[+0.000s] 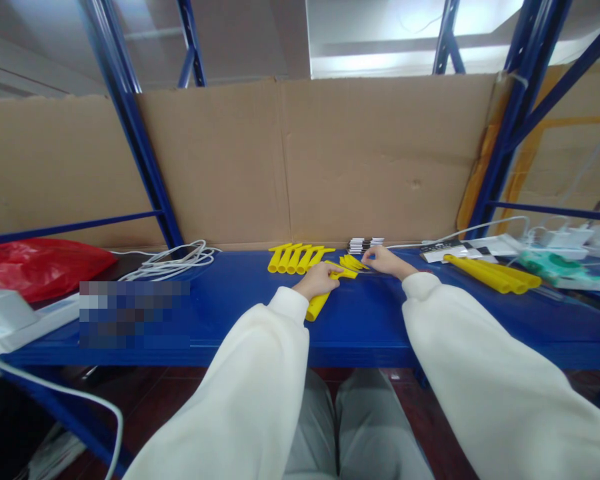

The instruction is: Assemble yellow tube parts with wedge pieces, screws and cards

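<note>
Tube (yel.) [317,309] juts nearside from L hand [317,281], grip pinching it; R hand [386,261] grip, can't tell.

red bag [45,268]: cropped left | yellow tube [318,307]: left hand [318,281] hides part

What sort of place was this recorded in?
Probably a makeshift indoor workstation, perhaps in a storeroom or workshop: blue rack uprights frame a blue worktop, brown cardboard closes off its back, and yellow tubular pieces lie in a row on it.
</note>
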`<control>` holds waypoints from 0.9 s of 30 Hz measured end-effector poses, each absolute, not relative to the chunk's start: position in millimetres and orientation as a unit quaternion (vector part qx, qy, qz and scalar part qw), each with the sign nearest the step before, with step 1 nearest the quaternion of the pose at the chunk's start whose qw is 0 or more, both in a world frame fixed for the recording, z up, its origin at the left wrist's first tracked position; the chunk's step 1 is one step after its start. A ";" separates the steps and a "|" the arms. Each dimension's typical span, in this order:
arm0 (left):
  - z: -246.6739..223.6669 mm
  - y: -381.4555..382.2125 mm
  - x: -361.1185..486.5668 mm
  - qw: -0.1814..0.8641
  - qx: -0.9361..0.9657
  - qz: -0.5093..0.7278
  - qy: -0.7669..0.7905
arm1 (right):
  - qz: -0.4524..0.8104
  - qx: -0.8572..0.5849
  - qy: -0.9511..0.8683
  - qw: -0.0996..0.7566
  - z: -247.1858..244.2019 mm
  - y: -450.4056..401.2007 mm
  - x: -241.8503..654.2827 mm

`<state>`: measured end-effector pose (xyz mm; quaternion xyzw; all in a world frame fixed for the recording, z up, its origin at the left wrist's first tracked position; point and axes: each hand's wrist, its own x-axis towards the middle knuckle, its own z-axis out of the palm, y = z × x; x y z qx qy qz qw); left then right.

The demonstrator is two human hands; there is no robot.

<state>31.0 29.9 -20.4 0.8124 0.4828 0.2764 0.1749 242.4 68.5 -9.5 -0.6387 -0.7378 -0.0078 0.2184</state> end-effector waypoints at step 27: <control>-15.7 23.1 33.9 0.141 0.840 0.264 0.453 | 0.093 -0.445 -0.847 0.276 -21.5 70.8 228.7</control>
